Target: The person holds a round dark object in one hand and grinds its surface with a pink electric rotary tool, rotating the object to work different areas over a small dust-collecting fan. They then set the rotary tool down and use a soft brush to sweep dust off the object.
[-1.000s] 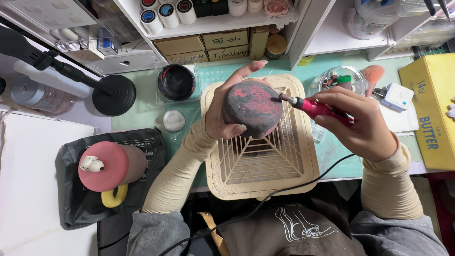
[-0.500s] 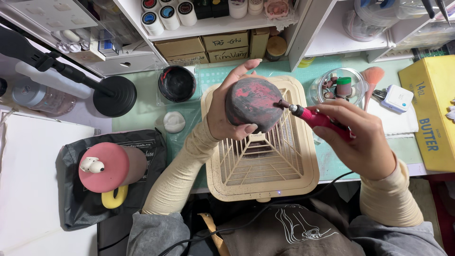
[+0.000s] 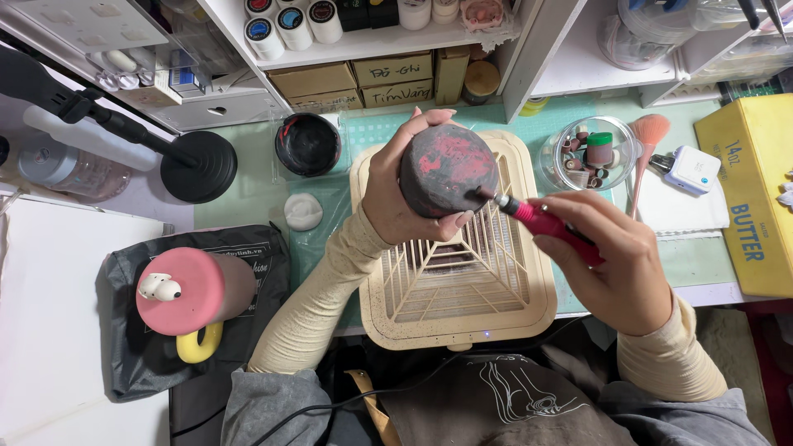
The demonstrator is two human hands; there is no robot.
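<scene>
My left hand (image 3: 395, 192) grips a round grey object with red patches (image 3: 448, 169) and holds it above a beige slatted dust collector (image 3: 450, 281). My right hand (image 3: 615, 260) holds a pink pen-shaped rotary tool (image 3: 541, 221) whose tip touches the object's lower right edge. A black cable runs from the tool down toward my lap.
A black round jar (image 3: 306, 144) and a white puck (image 3: 303, 211) sit to the left of the collector. A pink cylinder (image 3: 192, 291) lies on a black bag. A glass bowl of bits (image 3: 588, 153), a brush (image 3: 647, 140) and a yellow box (image 3: 750, 194) stand to the right. Shelves run along the back.
My left hand has turned and lowered the round object slightly. The rotary tool's tip moved from the object's right side to its lower right edge.
</scene>
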